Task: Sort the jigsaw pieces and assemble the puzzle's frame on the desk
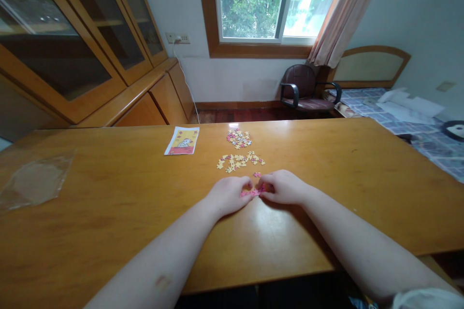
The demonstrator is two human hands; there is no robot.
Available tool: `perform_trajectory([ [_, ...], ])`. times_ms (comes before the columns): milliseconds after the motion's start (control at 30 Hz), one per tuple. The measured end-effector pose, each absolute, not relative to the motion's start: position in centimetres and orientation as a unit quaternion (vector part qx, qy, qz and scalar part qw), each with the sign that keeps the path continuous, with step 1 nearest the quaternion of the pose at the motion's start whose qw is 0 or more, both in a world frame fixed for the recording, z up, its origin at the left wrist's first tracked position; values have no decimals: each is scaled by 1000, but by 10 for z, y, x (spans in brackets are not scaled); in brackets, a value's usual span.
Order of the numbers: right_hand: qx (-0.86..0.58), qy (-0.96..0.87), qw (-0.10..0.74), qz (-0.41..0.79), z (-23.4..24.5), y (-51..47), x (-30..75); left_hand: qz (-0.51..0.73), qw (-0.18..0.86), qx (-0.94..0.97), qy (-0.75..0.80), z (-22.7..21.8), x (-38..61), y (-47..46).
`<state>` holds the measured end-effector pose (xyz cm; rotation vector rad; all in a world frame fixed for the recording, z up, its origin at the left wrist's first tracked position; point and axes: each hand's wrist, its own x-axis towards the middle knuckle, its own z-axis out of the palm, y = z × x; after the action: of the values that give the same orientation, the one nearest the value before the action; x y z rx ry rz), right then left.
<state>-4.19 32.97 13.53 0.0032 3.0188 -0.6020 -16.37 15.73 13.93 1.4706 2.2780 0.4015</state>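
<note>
Bare forearms (pixel 161 253) reach over the desk (pixel 116 188); left hand (pixel 229 195) and right hand (pixel 284 187) pinch pink puzzle pieces (pixel 254 193) between them. Just beyond the grip lies one loose pink piece (pixel 257 174), then yellow pieces (pixel 237 161); farther left, a picture sheet (pixel 183 142).

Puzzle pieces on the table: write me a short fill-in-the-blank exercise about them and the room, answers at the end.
1. The left hand and right hand are at a group of ____ puzzle pieces.
2. The picture sheet lies to the ____ of the far pile, as the camera sees it.
3. The middle spread is mostly ____.
4. The chair beyond the table has black ____.

Missing words: pink; left; yellow; armrests.
</note>
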Motion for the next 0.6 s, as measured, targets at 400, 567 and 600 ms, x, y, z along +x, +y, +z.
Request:
perform_trajectory([
  [400,-70,973,33,-218,130,330,-43,134,197,546,803,139,-166,157],
  [567,-77,972,29,-220,132,330,-42,140,198,553,797,138,-166,157],
  [600,-78,972,28,-220,133,330,-42,142,197,556,795,138,-166,157],
])
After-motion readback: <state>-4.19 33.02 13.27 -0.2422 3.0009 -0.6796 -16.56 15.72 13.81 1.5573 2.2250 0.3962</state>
